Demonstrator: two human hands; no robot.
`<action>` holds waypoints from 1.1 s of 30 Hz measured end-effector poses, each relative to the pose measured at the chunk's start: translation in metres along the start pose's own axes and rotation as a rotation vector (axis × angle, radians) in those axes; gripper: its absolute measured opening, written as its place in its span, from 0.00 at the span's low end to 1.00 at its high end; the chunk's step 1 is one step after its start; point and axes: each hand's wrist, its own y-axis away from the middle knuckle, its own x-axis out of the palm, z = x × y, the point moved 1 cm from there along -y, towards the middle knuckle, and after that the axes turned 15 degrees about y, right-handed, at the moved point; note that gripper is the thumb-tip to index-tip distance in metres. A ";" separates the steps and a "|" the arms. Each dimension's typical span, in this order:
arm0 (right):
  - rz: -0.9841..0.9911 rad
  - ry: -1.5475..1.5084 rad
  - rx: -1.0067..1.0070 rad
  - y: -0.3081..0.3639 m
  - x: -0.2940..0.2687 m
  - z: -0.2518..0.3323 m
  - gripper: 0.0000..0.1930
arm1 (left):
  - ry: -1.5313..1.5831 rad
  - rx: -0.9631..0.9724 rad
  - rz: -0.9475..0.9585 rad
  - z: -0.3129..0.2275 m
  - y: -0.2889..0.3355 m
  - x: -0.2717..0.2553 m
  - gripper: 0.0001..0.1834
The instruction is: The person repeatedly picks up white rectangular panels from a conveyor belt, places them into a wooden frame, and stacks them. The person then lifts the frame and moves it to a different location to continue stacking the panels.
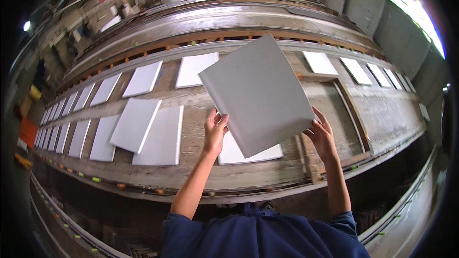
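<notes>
A flat, pale grey rectangular panel (258, 95) is held up over the long table, tilted with one corner toward me. My left hand (216, 131) grips its left edge, thumb on the near face. On the lower right edge, my right hand (322, 136) closes near the corner; the fingers behind the panel are partly hidden. Beneath it a white panel (228, 155) lies on the table, partly covered from view. To the left, another panel (136, 123) rests askew, overlapping two neighbouring panels, one of them a wide panel (162, 138).
The long worn table (196, 114) carries two rows of white panels stretching left, with several more panels (320, 63) at the far right. A wooden frame (356, 114) lies right of my hands. Further long tables (215, 19) stand beyond, and a rail (401, 215) runs behind on the near side.
</notes>
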 end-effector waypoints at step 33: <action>-0.138 0.635 -0.196 -0.079 -0.252 0.095 0.21 | -0.967 0.503 0.513 0.098 -0.100 0.230 0.20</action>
